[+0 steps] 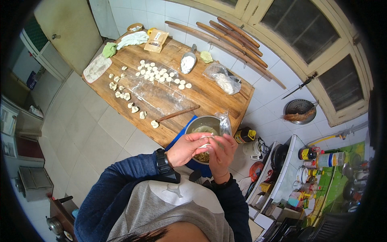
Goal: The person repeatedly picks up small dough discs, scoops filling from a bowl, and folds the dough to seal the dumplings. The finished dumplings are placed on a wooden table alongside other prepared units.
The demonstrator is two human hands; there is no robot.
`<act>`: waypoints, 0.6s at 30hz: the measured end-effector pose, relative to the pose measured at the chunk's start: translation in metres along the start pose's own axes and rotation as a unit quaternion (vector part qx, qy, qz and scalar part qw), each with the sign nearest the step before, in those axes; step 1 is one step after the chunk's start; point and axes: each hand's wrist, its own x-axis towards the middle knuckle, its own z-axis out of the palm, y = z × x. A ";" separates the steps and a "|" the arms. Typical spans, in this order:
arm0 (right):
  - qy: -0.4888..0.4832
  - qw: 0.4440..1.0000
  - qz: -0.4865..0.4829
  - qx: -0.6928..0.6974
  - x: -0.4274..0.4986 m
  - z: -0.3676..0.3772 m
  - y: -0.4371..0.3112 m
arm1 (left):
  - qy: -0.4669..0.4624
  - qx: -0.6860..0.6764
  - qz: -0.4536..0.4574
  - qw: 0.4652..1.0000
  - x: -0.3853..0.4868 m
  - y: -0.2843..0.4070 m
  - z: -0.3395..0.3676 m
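A small piece of white dough (pixel 205 142) is held between the fingertips of my left hand (pixel 188 148) and my right hand (pixel 221 152), above a metal pot (pixel 197 123). Crumbly brown filling (pixel 202 157) shows in the pot below my fingers. Just beyond the pot, a thin wooden rolling pin (pixel 181 113) lies on the wooden table (pixel 157 134), its near left end beside a folded dumpling (pixel 154 124). More shaped dumplings (pixel 127 96) lie along the table's left edge. Round, flat dough pieces (pixel 155 72) are grouped farther back on floured wood.
Toward the back are a metal scoop of flour (pixel 188 63), a bag of dough (pixel 225 81), a brown paper pouch (pixel 156 40) and cloths (pixel 132 40). Wooden poles (pixel 239 45) hang on the tiled wall. A shelf with bottles and jars (pixel 331 159) stands at the right.
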 end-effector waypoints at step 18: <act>-0.049 0.961 0.126 0.243 0.012 -0.009 0.001 | -0.076 0.100 0.102 0.987 -0.001 0.002 0.007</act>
